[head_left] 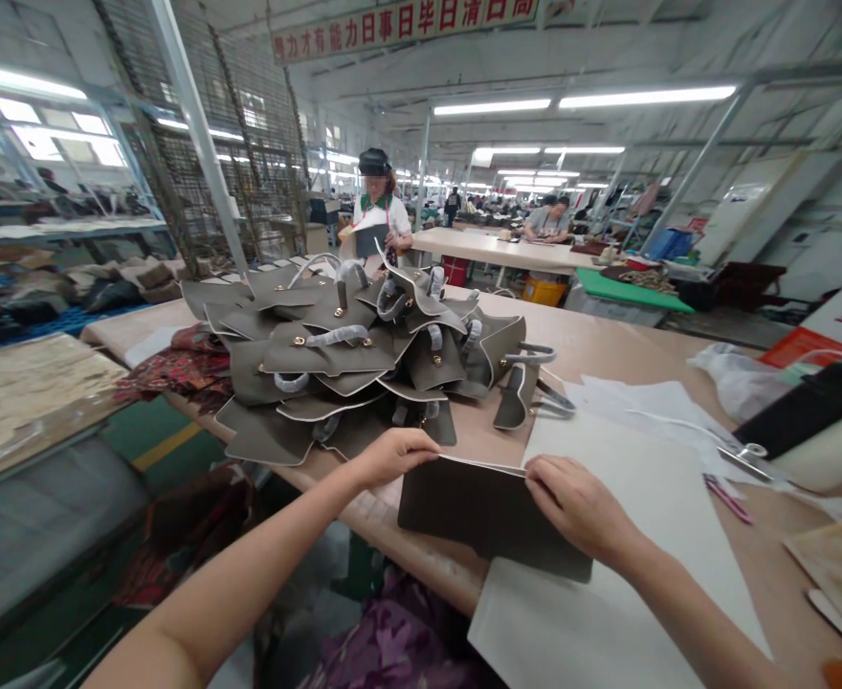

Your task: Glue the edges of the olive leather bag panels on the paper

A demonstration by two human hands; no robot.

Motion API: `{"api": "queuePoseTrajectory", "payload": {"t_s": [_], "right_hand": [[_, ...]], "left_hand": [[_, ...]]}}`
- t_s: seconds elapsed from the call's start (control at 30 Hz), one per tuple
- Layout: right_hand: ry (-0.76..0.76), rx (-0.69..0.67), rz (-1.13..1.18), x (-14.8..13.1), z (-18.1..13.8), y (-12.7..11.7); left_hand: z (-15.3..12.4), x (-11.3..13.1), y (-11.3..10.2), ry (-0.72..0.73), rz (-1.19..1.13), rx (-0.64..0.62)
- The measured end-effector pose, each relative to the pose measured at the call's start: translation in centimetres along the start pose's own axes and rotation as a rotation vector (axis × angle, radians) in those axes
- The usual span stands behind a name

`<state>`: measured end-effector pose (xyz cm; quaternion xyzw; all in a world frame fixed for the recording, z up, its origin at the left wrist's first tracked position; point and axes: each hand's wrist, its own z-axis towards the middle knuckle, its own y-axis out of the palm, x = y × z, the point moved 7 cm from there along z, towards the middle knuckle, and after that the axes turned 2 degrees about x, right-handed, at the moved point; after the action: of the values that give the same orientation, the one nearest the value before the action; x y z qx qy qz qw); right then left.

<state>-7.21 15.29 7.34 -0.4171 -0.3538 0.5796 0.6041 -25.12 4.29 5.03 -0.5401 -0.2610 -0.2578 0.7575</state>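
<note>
A dark grey-brown leather-like bag panel (489, 512) with a pale top edge hangs upright between my hands, over the near side of the table. My left hand (399, 454) pinches its upper left corner, fingers closed. Towards the other end of that edge, my right hand (571, 500) grips it with thumb and fingers together. Beyond my left hand lies a large heap of similar bag panels (284, 440), several with wrapped handles and gold-coloured fittings. A smaller panel with a handle (513, 397) lies apart at the heap's right. Pale sheets (629, 469) lie under and beside my right hand.
On the table (600, 337), pink-handled scissors (728, 498), a black roll-like object (808, 410) and a clear plastic bag (741, 378) lie to the right. Patterned red cloth (184, 364) lies at the left. A person (382, 215) stands across the table holding a panel.
</note>
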Motion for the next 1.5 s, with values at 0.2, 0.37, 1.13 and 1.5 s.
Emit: {"api": "queuePoseTrajectory", "payload": {"t_s": [0.2,0.37,1.13,1.5], "right_hand": [[-0.027,-0.024,-0.003,-0.7,0.5,-0.7],[-0.066,-0.026,-0.001,-1.7,0.7,-2.0],[-0.025,-0.028,-0.212,-3.6,1.2,-5.6],[0.220,-0.005,0.318,1.0,-1.4,-5.0]], "left_hand": [[-0.1,2.0,0.2,-0.029,0.146,-0.086],[0.3,3.4,0.1,-0.071,0.299,-0.111],[1.4,8.2,0.0,-0.046,0.273,-0.113],[0.8,7.0,-0.8,-0.123,0.097,-0.137]]}}
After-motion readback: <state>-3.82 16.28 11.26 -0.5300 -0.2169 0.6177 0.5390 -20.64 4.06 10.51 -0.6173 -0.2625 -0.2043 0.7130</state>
